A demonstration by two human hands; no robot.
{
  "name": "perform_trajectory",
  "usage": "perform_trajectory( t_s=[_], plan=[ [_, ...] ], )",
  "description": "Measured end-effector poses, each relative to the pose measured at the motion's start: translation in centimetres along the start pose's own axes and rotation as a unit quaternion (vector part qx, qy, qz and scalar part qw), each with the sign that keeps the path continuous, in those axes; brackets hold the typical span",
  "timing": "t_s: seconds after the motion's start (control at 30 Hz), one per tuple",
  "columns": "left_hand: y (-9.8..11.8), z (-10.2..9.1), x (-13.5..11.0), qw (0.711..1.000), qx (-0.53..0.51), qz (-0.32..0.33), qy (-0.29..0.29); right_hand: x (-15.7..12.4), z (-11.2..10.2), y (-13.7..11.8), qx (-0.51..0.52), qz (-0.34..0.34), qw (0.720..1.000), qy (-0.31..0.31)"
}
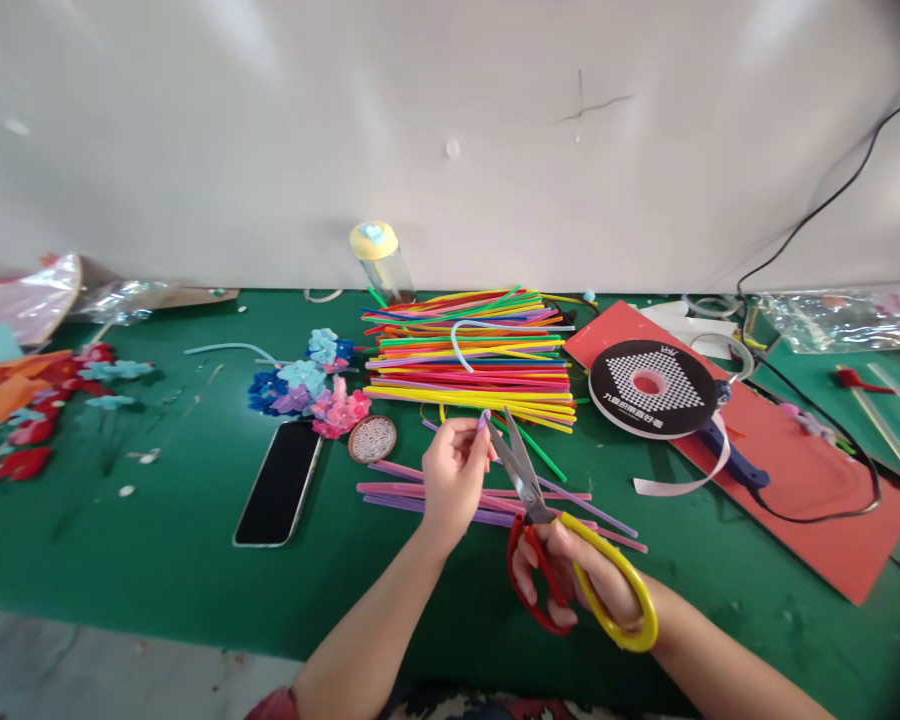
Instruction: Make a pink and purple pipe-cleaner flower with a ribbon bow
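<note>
Between the thumb and fingers of my left hand (454, 470) is pinched a small purple piece (484, 420), which looks like drinking straw or pipe cleaner. My right hand (570, 580) has its fingers through the handles of a pair of scissors (526, 482), one handle red and the other yellow. The blades are apart, their tips close to the purple piece. Loose purple and pink sticks (397, 490) lie under my left hand. Just beyond it is a large pile of multicoloured sticks (469, 365).
Left of my hands lie a phone (279, 485), a round dish of beads (372, 439) and blue and pink flowers (307, 385). A ribbon reel (652, 390) rests on a red board (810, 500) with a corded blue tool (735, 455). A yellow-lidded jar (382, 262) stands by the wall.
</note>
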State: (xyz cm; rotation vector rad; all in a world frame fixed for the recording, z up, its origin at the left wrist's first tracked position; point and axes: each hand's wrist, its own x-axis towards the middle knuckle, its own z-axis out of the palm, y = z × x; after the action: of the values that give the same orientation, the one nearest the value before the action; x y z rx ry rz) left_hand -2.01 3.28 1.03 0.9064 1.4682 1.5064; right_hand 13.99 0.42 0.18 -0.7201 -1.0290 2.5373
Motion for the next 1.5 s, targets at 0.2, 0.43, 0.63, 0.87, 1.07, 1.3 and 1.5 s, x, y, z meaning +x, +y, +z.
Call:
perform_trajectory(
  t_s=[0.2,0.43,0.63,0.87,1.07,1.3,1.5],
  plan=[
    [0.1,-0.1,0.2,1.000,-0.022,0.001,0.017,-0.1,0.2,-0.4,0.010,0.016,1.000,-0.009],
    [0.2,0.0,-0.1,1.000,0.008,0.004,0.017,-0.4,0.5,-0.7,-0.011,0.024,1.000,0.007],
    [-0.7,-0.3,-0.3,0.994,0.075,0.076,0.009,-0.3,0.5,-0.9,-0.007,0.018,1.000,0.014],
    [-1.2,-0.2,-0.8,0.964,0.193,0.181,-0.032,0.0,0.2,-1.0,0.009,0.010,1.000,0.021],
    [-0.4,0.1,-1.1,0.956,0.222,0.188,-0.050,0.0,0.3,-1.1,-0.008,-0.002,0.999,0.041],
    [-0.2,0.0,-1.0,0.934,0.265,0.230,-0.062,-0.1,-0.3,-0.2,-0.006,-0.004,0.998,0.067],
    [-0.4,-0.2,-1.1,0.910,0.299,0.280,-0.061,-0.4,-0.6,0.2,-0.040,-0.003,0.995,0.093]
  ],
)
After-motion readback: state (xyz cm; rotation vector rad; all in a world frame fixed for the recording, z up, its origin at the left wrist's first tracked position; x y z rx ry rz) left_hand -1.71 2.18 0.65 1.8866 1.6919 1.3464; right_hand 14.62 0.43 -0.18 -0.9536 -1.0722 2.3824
